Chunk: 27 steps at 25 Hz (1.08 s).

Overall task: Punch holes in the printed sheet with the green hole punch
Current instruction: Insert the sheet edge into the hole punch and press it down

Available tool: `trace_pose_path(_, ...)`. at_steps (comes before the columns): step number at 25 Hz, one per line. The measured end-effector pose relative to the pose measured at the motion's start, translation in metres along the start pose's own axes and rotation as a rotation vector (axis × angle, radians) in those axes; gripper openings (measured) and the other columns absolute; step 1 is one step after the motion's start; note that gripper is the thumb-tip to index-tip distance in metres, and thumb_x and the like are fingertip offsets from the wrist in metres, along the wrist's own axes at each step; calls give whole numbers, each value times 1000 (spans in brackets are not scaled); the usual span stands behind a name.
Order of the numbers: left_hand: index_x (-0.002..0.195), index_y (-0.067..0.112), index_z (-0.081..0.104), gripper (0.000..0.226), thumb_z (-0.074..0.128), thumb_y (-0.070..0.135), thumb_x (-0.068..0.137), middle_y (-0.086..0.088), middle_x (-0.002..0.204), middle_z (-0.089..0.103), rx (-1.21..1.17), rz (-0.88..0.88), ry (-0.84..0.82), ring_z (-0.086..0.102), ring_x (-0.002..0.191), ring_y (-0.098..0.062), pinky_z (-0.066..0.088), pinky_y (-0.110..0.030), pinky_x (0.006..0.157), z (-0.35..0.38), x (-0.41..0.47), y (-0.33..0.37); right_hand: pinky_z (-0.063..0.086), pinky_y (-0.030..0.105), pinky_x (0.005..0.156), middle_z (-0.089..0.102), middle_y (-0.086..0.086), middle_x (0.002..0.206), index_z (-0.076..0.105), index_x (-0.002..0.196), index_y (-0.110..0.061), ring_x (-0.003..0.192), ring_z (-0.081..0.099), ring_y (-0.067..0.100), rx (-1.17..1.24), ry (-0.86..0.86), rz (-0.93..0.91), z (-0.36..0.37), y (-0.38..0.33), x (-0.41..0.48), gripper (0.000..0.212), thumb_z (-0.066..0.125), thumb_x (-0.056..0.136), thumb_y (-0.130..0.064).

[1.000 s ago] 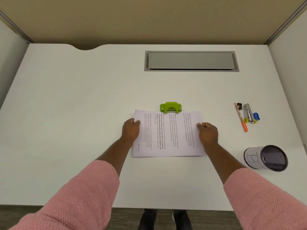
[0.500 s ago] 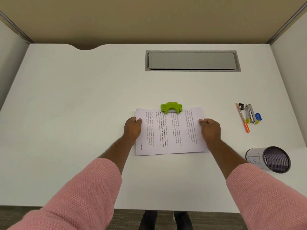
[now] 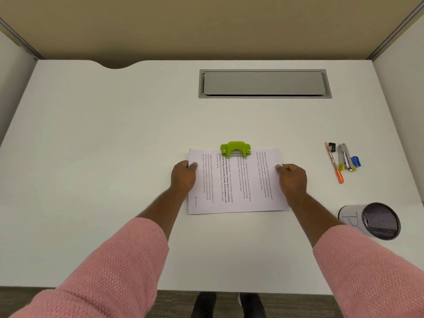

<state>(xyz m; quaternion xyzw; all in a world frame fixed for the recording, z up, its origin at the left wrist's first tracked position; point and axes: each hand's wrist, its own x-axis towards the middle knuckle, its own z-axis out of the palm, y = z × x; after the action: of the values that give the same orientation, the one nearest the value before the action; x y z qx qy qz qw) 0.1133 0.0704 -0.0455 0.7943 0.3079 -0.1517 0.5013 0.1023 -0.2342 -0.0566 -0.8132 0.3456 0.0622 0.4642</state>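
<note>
Printed sheet (image 3: 236, 182) text sideways, mostly illegible; far edge under green hole punch (image 3: 235, 148).

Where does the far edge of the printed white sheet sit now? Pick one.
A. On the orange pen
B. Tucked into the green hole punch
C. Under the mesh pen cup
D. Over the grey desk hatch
B: the printed white sheet, held at its side edges by the left hand and right hand, has its far edge tucked into the slot of the green hole punch.

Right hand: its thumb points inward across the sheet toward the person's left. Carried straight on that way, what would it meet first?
Only printed sheet lies ahead of the right hand at first; then the left hand gripping the opposite edge. The green hole punch sits farther up the desk, likely off that line.
</note>
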Motion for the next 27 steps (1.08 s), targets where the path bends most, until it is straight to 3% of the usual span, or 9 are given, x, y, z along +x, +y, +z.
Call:
trace_pose_path(2, 63, 9, 55, 38, 57, 26, 97, -10, 70, 63, 30, 15, 38, 53, 69, -28, 45, -38, 67, 1, 2, 0, 42, 26, 74, 66, -8, 76, 70, 80, -15, 77, 61, 18, -6, 6, 2, 0, -1, 2, 20, 65, 92, -31)
trace_pose_path(5, 54, 16, 39, 48, 59, 26, 96, 2, 55, 47, 65, 2, 66, 45, 63, -26, 35, -29, 63, 1, 5, 0, 41, 26, 71, 64, -10, 71, 69, 75, -14, 74, 60, 18, -6, 1, 22, -1, -2, 4, 25, 66, 91, -33)
trace_pose_path(14, 69, 11, 51, 36, 57, 35, 96, -2, 64, 55, 217, 83, 118, 48, 62, -22, 37, -32, 58, 2, 3, 3, 40, 26, 75, 65, -9, 77, 69, 81, -16, 81, 62, 20, -45, 15, 10, -3, -6, 1, 23, 63, 93, -35)
trace_pose_path(19, 58, 17, 34, 48, 61, 35, 94, 2, 53, 38, 246, 84, 131, 35, 53, -20, 30, -31, 51, -2, 5, 5, 41, 27, 75, 64, -8, 76, 66, 82, -18, 81, 62, 22, -125, 29, -41, -3, -7, -1, 23, 61, 93, -37)
trace_pose_path(24, 55, 18, 32, 52, 62, 37, 94, 2, 51, 36, 226, 65, 125, 33, 53, -21, 28, -31, 52, -3, 6, 6, 39, 27, 74, 63, -10, 76, 66, 86, -15, 86, 64, 24, -147, 21, -50, -1, -6, -3, 24, 61, 93, -38)
trace_pose_path(27, 56, 18, 34, 50, 61, 39, 94, 2, 52, 38, 221, 52, 123, 36, 55, -21, 30, -31, 52, -3, 7, 6, 45, 32, 81, 67, 1, 98, 66, 107, -13, 99, 64, 26, -193, 77, -102, 0, -11, -10, 30, 61, 92, -39)
